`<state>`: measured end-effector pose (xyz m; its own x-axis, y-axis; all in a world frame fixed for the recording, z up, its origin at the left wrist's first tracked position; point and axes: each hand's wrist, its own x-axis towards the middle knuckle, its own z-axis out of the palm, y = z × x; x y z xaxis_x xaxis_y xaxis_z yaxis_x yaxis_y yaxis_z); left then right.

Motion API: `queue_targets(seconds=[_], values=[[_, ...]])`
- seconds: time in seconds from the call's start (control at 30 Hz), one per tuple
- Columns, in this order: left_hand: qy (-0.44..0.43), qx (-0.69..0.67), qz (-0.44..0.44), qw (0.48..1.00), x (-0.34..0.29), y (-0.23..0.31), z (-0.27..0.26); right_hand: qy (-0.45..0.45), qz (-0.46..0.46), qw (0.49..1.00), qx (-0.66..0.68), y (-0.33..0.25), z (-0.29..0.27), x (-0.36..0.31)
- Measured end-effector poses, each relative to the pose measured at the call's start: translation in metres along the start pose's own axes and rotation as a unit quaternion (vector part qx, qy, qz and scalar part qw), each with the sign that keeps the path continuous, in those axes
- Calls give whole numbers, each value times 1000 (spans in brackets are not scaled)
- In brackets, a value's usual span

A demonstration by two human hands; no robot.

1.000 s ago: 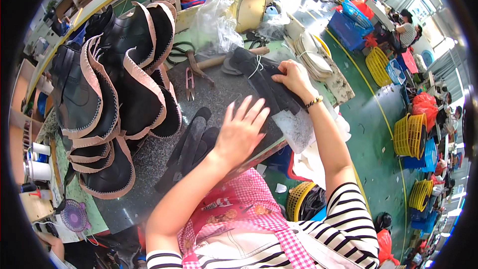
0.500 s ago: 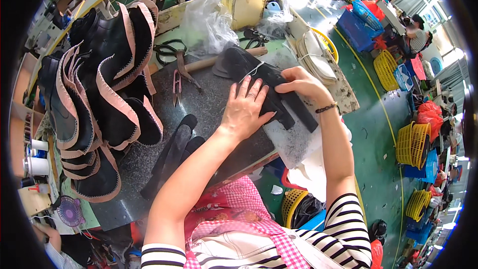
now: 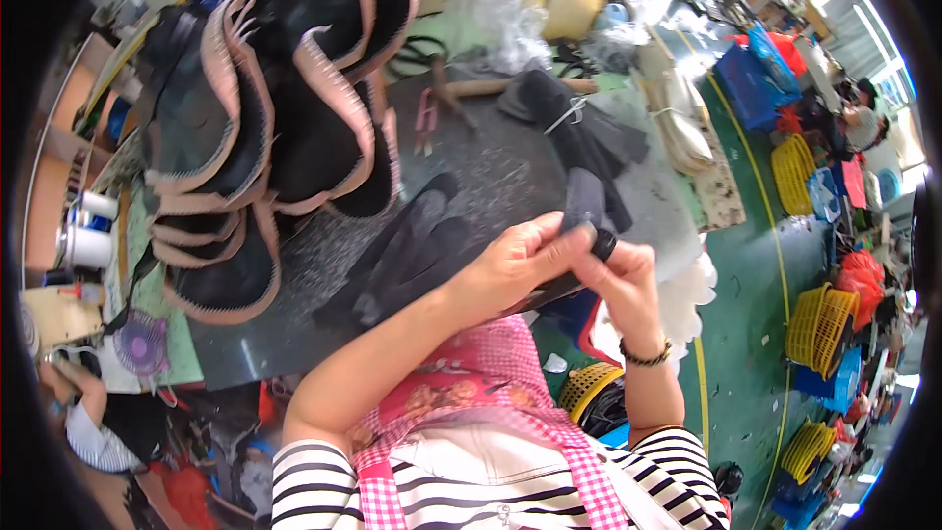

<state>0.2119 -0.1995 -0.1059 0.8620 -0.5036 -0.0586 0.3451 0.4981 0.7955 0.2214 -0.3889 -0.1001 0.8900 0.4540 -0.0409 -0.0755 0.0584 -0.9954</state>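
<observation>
Both hands, left hand (image 3: 510, 260) and right hand (image 3: 616, 275), pinch one dark fabric piece (image 3: 587, 208); we've got the pink-trimmed stack (image 3: 265, 128) done, loose dark pieces (image 3: 412, 245) waiting.

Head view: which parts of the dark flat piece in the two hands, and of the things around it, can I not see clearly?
- Dark flat fabric piece: its lower end is hidden by the left hand and right hand.
- Stack of black pieces with pink edging: its top is cut off by the picture's upper rim.
- Yellow plastic baskets at the right rim: contents too small and bent to tell.
</observation>
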Motion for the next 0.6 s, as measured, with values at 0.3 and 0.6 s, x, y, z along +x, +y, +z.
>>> queue_targets(seconds=[0.3,0.6], values=[[260,184,-79,945,-146,27,-57,-97,115,983,106,-12,65,8],[275,128,-50,951,-169,15,-63,-32,1,998,-56,28,103,34]])
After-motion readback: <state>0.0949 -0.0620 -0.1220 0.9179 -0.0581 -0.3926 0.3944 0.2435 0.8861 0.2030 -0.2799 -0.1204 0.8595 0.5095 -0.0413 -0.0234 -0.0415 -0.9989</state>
